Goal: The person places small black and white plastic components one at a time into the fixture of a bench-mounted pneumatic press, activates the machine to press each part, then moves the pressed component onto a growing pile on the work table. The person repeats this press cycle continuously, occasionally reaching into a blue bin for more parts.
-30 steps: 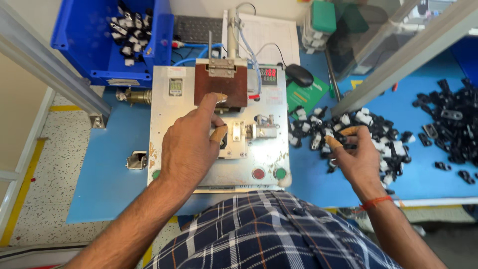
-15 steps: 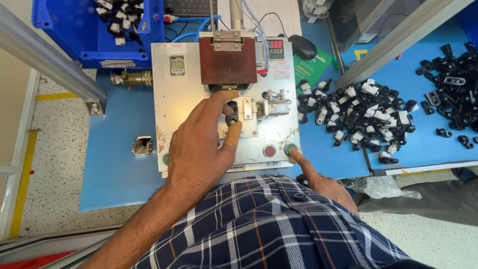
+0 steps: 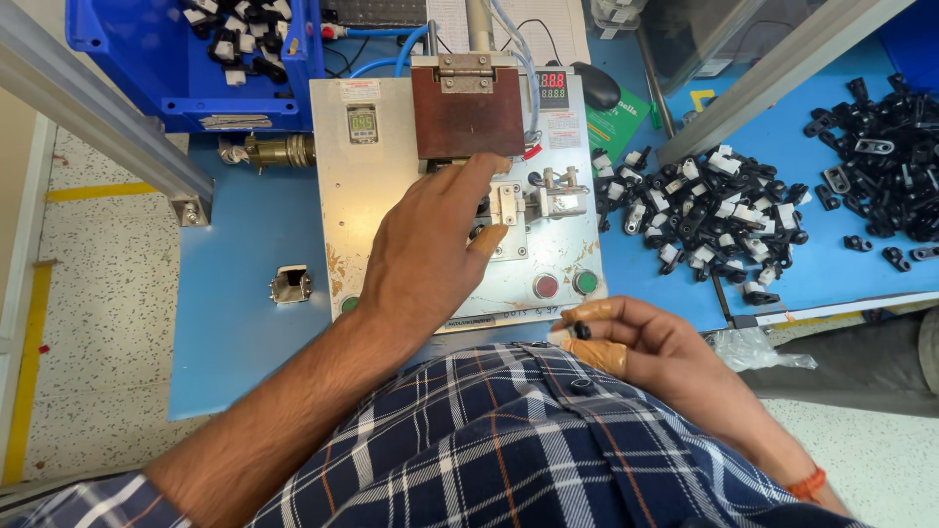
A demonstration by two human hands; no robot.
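Observation:
My left hand [image 3: 430, 259] lies over the metal-plated bench machine [image 3: 367, 205]. Its index finger reaches up to the lower edge of the brown hinged block [image 3: 468, 112], and its thumb rests by the small clamp fixture [image 3: 548, 200]. Something dark shows between thumb and fingers, but I cannot make out whether it is gripped. My right hand [image 3: 655, 357] hovers palm-up at the machine's front edge, just below the red button [image 3: 545, 286] and green button [image 3: 585, 283]. It pinches a small black part [image 3: 583, 330] in its fingertips.
A heap of black-and-white plastic parts [image 3: 719, 220] lies right of the machine, with a pile of black parts [image 3: 890, 176] farther right. A blue bin [image 3: 196, 59] of parts stands at the back left behind an aluminium bar [image 3: 98, 112]. A small metal piece [image 3: 290, 285] lies on the blue mat.
My right hand has come off the green button and drawn back toward my body, now showing a small black part. My left hand has stayed on the fixture, its fingers stretched further up.

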